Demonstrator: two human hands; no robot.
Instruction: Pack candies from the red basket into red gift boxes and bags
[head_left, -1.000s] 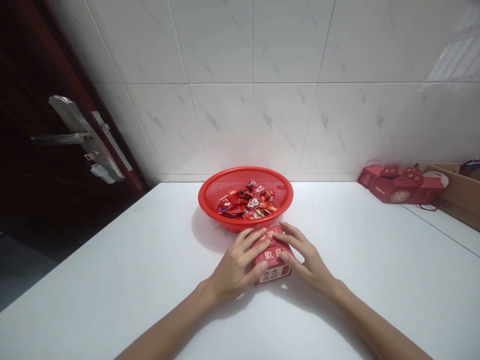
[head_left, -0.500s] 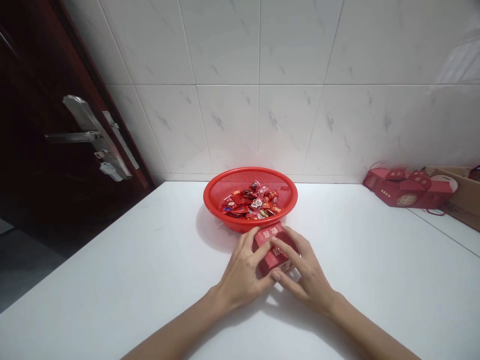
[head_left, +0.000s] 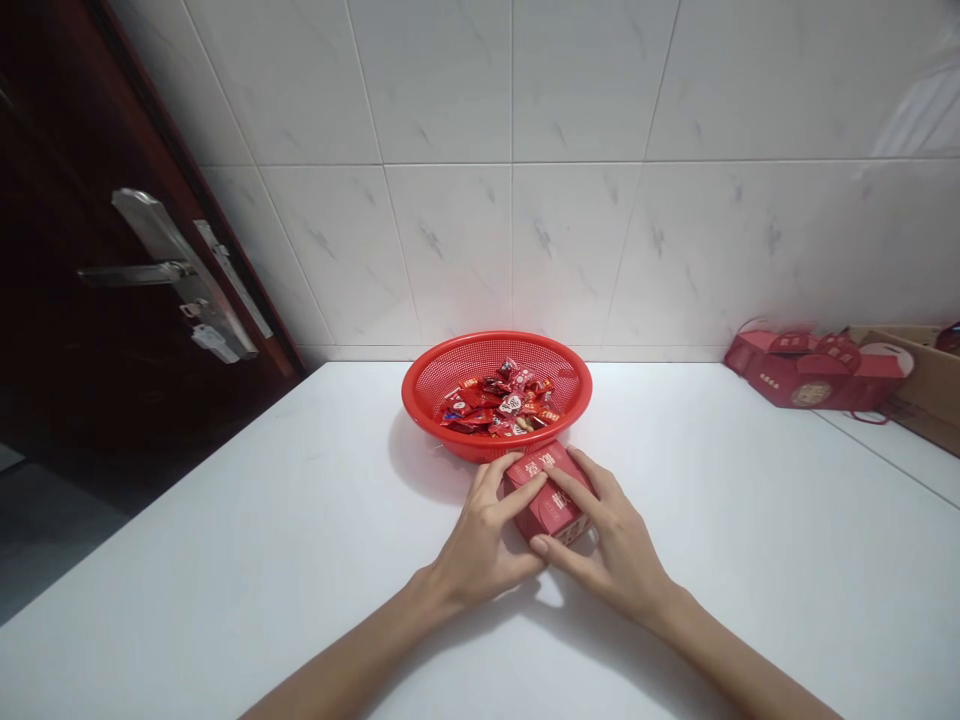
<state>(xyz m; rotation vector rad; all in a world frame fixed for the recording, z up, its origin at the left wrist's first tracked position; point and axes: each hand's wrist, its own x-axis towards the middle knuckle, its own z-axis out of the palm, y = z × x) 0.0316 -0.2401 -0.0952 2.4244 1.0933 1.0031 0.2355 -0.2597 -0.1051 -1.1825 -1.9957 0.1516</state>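
Note:
A small red gift box with pale lettering sits between my two hands, just in front of the basket. My left hand grips its left side, with the index finger lying on the top. From the other side my right hand holds it, index finger on the top and thumb at the near edge. Right behind the box stands a red plastic basket with perforated walls. Wrapped candies, mostly red, lie heaped in it.
At the far right, red boxes with handles lie by the tiled wall. Next to them is a cardboard box. A dark door with a metal handle stands left of the white table.
The top of the red box now looks flatter and its lettering shows more clearly. Both hands keep nearly the same hold; the whole view has shifted slightly.

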